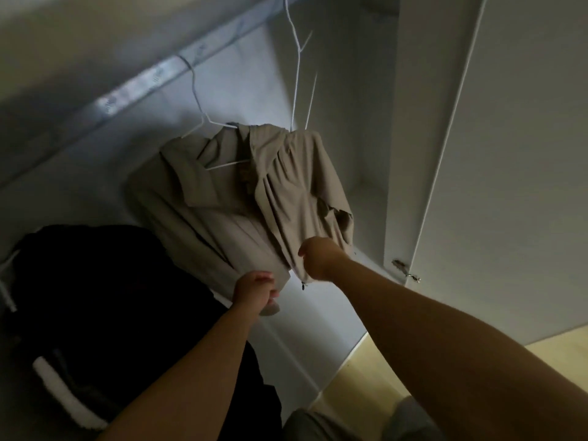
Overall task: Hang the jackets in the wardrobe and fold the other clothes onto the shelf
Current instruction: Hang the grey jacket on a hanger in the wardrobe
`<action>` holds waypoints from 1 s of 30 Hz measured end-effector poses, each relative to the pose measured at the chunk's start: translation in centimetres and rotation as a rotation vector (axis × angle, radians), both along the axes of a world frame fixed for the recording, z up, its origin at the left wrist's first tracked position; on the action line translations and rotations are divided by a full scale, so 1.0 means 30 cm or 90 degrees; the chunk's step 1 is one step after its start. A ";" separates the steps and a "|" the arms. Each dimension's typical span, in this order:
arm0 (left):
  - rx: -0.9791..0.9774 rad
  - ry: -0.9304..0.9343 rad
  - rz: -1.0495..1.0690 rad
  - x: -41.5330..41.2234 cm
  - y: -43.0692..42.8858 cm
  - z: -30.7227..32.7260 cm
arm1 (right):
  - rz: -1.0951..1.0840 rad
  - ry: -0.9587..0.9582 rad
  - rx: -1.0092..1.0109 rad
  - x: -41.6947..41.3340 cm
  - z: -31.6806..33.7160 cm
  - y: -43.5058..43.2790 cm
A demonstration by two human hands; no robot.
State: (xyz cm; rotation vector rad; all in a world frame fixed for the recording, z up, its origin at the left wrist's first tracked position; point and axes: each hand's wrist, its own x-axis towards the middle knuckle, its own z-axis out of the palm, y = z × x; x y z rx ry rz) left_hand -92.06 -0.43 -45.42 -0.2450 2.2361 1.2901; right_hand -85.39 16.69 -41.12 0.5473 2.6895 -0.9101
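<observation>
Reaching up; hands (254, 292) (318, 257) apparently pinching jacket (222, 198)

**LOCATION: HOME, BEDROOM WARDROBE**

Env.: domestic built-in wardrobe (350, 122), plain white int. panels. Evidence: hanging rail (143, 81) w/ white wire hangers (227, 164); beige jacket (222, 211) on one hanger; black garment (111, 297) adj.; tall white door (509, 186) w/ metal hinge (405, 270); light wood-look floor (366, 377) below.

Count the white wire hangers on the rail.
2. One hanger carries the beige jacket; the other hanger hangs just right of it, its lower part hidden behind the jacket. The black garment at left may hide another.
</observation>
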 end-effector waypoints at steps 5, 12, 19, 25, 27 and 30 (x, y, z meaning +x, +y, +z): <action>0.025 -0.075 0.052 -0.090 0.025 -0.346 | 0.007 -0.037 0.020 -0.066 -0.322 -0.006; 0.040 -0.075 0.040 -0.233 0.007 -0.915 | -0.032 -0.102 -0.036 -0.146 -0.902 -0.023; 0.200 -0.192 0.182 -0.327 0.089 -1.429 | -0.371 -0.100 -0.339 -0.223 -1.389 -0.030; 0.485 -0.243 0.252 -0.464 0.146 -1.574 | -0.662 0.063 -0.786 -0.322 -1.589 -0.022; 0.564 -0.250 0.276 -0.506 0.158 -1.580 | -0.670 0.134 -0.845 -0.349 -1.619 -0.004; 0.620 -0.265 0.318 -0.521 0.159 -1.569 | -0.696 0.179 -0.853 -0.369 -1.635 0.007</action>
